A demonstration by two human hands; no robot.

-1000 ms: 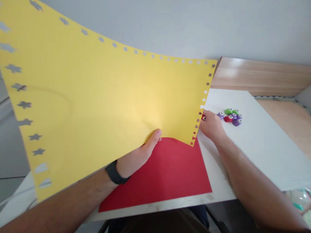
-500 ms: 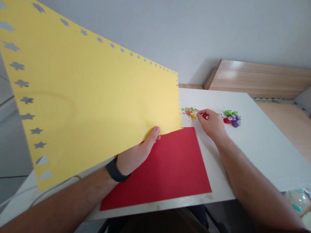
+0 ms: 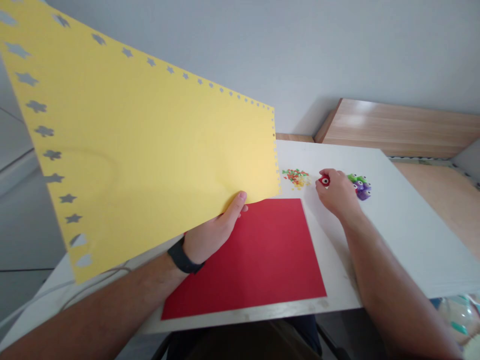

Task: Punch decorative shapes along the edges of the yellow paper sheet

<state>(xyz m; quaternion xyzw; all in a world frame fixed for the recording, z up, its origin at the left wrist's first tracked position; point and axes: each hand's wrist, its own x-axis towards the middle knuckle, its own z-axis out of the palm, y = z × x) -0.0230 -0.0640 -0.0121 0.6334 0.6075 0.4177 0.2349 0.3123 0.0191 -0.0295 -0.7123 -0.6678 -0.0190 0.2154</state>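
My left hand (image 3: 215,231), with a dark band on its wrist, grips the lower edge of a large yellow paper sheet (image 3: 157,145), thumb in front. The sheet is held up at a slant, with star-shaped holes along its left, top and right edges. My right hand (image 3: 339,196) is closed around a small red craft punch (image 3: 324,181) with an eye on it, above the white table. Just beyond that hand sit several green and purple punches (image 3: 362,186), partly hidden by it. To its left lies a pile of small paper cut-outs (image 3: 297,177) in green, orange and yellow.
A red paper sheet (image 3: 273,250) lies flat on the white table (image 3: 405,240) near its front edge. A wooden board (image 3: 397,125) leans at the back right. Cables (image 3: 93,287) run over the table's left part. A grey wall (image 3: 300,55) stands behind.
My right hand has moved right with the red punch, away from the cut-outs and closer to the other punches. The yellow sheet's left end has swung slightly right.
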